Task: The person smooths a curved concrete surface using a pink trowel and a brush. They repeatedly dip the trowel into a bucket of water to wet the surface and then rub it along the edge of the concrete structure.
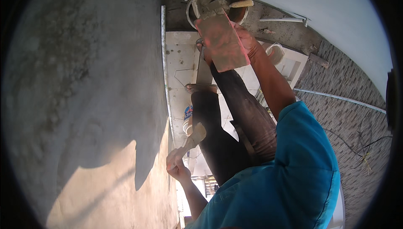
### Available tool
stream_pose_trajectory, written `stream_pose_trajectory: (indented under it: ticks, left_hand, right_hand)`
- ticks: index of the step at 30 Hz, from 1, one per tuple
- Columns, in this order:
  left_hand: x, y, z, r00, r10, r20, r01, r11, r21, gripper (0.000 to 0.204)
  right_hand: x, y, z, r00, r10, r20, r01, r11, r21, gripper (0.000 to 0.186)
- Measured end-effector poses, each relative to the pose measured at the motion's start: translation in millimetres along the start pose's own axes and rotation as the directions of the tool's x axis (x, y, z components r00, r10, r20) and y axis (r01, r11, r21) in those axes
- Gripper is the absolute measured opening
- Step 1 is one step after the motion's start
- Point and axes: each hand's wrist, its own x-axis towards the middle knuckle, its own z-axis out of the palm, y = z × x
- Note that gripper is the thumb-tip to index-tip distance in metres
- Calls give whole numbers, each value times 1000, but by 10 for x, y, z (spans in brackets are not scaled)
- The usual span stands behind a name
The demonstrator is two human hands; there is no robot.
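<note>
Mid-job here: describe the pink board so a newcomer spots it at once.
From the blue sleeve, follow the arm up the picture to the right hand. It holds the pink board, flat and straight-edged, its face smeared grey-brown. Pink edges set it apart from the round bucket and pale-handled trowel above it.

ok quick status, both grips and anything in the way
Left grip on pale tool. Right grip on red board, smeared brown. Nothing visibly blocking the board; bucket behind it.
</note>
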Motion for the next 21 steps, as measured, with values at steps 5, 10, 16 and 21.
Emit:
stream_pose_trajectory:
  ticks: [5, 10, 16, 21]
  left_hand:
    - [-287, -132, -409, 989, 150, -2, -150, 984, -95, 21]
    - [-695, -268, -913, 941, 336, -51, -336, 942, 12, 18]
    - [-959, -540, -1324, 934, 309, -177, -307, 951, 42, 22]
    - [-1165, -772, -1363, 873, 259, -414, -281, 960, 10, 24]
  right_hand:
    - [-288, 69, 1885, 992, -11, 129, 44, 964, -262, 90]
    - [-646, 242, 3345, 939, -144, 311, 256, 898, -357, 76]
    - [-803, -121, 5031, 658, -493, 569, 745, 538, -395, 47]
    - [-513, -509, 5856, 424, -684, 594, 890, 196, -411, 43]
